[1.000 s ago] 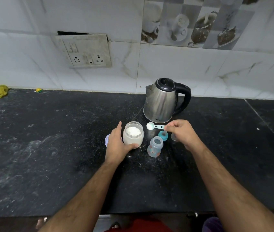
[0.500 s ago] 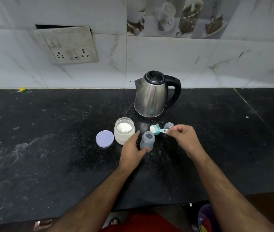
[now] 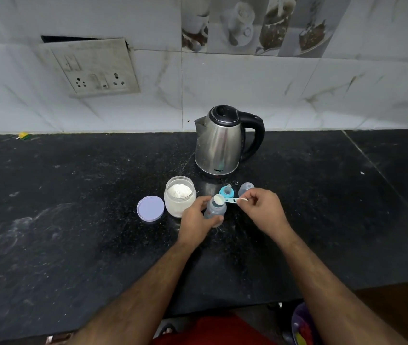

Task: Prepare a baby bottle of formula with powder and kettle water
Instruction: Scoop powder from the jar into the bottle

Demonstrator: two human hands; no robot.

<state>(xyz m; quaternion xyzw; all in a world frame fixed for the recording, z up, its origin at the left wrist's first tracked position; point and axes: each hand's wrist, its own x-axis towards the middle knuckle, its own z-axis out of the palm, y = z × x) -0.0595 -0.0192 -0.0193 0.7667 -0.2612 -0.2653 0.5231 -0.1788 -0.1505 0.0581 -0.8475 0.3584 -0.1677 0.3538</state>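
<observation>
Over the bottle (image 3: pixel 214 210), held by the left hand (image 3: pixel 195 220), a full scoop (image 3: pixel 225 200) is pinched by the right hand (image 3: pixel 262 207). Kettle (image 3: pixel 222 143) water and teat (image 3: pixel 226 192) judged outstanding.

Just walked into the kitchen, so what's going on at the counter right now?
A person is making formula. The left hand holds the baby bottle on the black counter, while the right hand pinches a scoop of powder over its mouth. The powder jar is open, its lid beside it. The kettle stands behind.
</observation>
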